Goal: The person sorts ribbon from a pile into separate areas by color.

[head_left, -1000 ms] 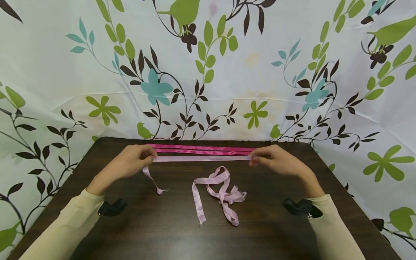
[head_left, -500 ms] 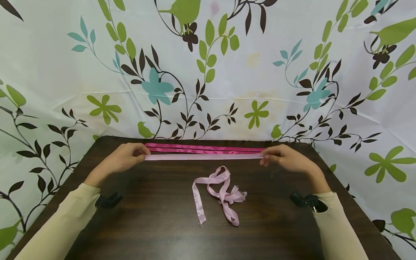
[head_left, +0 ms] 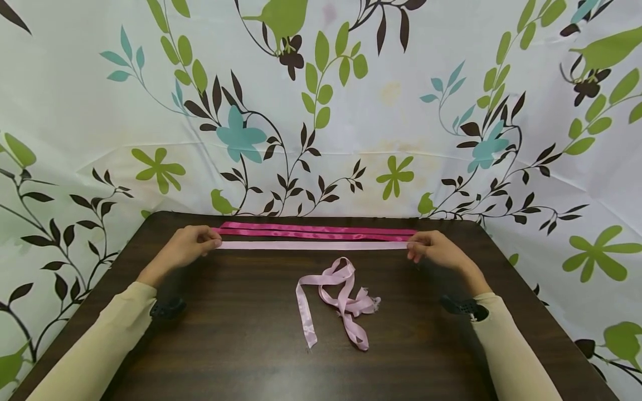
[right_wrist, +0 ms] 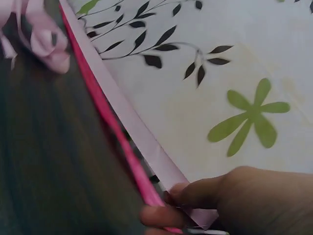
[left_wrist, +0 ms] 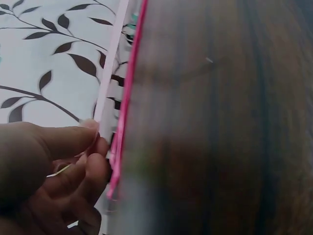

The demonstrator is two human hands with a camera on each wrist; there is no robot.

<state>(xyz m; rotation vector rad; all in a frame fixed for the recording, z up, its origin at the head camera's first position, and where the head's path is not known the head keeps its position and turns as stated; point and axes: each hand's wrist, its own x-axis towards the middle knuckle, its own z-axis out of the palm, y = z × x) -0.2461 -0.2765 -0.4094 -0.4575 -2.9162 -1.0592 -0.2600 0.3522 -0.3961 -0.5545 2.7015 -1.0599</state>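
Fabric (head_left: 361, 122) printed with leaves, birds and flowers is hung behind a dark wood-grained table (head_left: 225, 334). Along the table's far edge, two hot-pink ribbons (head_left: 321, 228) are laid nearly parallel, and a pale-pink ribbon (head_left: 313, 245) is stretched straight just on their near side, apparently raised off the surface. A loose pink ribbon (head_left: 361, 305), looped and frayed at one end, is seen near the table's middle. Work is judged partly done: two strips are already straightened, the third is drawn taut but not yet set down, and the tangled length is apparently left to be dealt with. No containers are seen. The stretched ribbon is pinched between thumb and fingers by the left hand (head_left: 186, 245) and the right hand (head_left: 438, 250); whether the hot-pink strips are also touched cannot be told.
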